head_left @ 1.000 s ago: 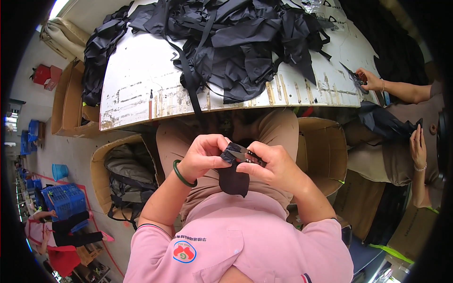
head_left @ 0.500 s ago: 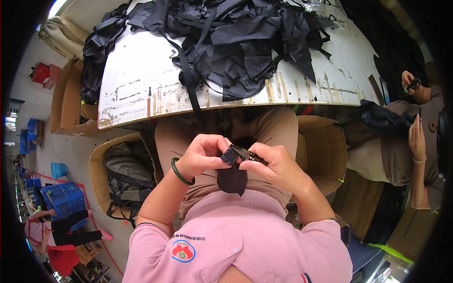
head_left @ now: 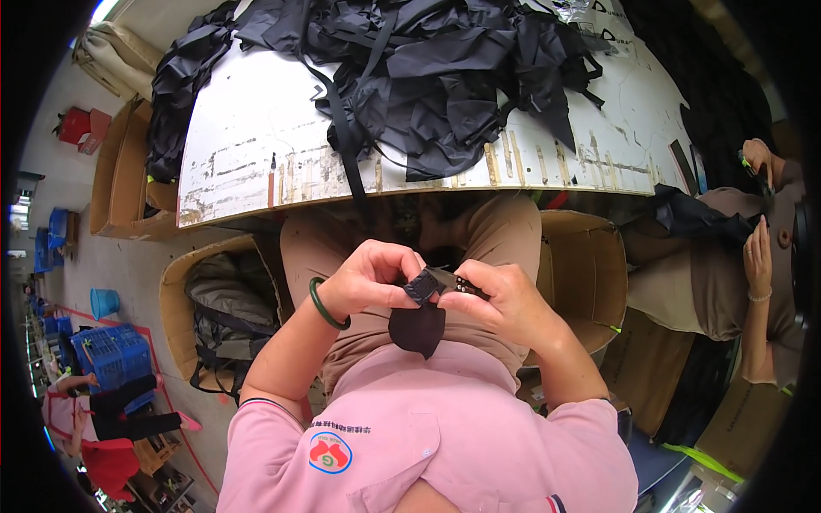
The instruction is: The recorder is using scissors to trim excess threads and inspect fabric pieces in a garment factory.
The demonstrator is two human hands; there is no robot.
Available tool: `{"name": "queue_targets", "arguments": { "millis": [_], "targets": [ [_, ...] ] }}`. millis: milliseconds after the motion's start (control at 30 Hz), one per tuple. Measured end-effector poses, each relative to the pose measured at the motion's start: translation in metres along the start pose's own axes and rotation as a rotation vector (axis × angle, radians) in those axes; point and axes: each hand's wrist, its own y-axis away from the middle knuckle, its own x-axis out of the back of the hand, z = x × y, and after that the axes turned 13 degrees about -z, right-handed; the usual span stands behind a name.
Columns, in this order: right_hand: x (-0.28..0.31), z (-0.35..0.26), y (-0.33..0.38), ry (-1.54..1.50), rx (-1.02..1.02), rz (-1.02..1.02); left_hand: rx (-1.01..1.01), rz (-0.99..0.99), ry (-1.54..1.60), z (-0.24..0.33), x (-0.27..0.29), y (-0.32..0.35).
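Observation:
Above my lap, my left hand (head_left: pixel 369 280) pinches a small black fabric piece (head_left: pixel 417 329) between thumb and fingers. Its folded edge sits at my fingertips, and a rounded flap hangs below. My right hand (head_left: pixel 506 301) is closed round small dark-handled thread snips (head_left: pixel 446 280). Their metal blades point left and meet the fabric's folded edge; whether they are cutting is too small to tell. A green bangle (head_left: pixel 320 304) circles my left wrist.
A white worktable (head_left: pixel 248 145) ahead bears a heap of black fabric (head_left: pixel 445 77) with straps. Cardboard boxes stand beside me: one at left (head_left: pixel 175 282) holding a dark bag, another at right (head_left: pixel 590 282). A co-worker's hand (head_left: pixel 758 256) holds dark fabric at far right.
The fabric's hanging flap has swung slightly left and down, and its folded edge has turned a little. Both my hands keep their grip. The co-worker's upper hand has shifted.

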Motion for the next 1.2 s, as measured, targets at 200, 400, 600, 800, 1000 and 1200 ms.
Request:
{"name": "queue_targets", "arguments": {
  "millis": [200, 400, 600, 800, 1000, 1200],
  "targets": [
    [0.010, 0.000, 0.005, -0.053, 0.015, -0.105, 0.101, -0.108, 0.138, 0.006, 0.009, 0.001],
    [0.022, -0.002, 0.006, 0.028, 0.039, -0.227, 0.214, -0.214, 0.226, 0.010, 0.014, -0.003],
    [0.024, 0.000, 0.007, 0.046, 0.098, -0.295, 0.280, -0.249, 0.238, 0.010, 0.016, -0.006],
    [0.021, 0.002, 0.006, 0.106, 0.141, -0.280, 0.343, -0.260, 0.233, 0.009, 0.015, -0.006],
    [0.020, 0.000, 0.003, 0.168, 0.171, -0.278, 0.392, -0.282, 0.251, 0.007, 0.011, -0.009],
    [0.021, 0.004, 0.003, 0.213, 0.189, -0.279, 0.434, -0.288, 0.226, 0.005, 0.012, -0.009]
  ]
}}
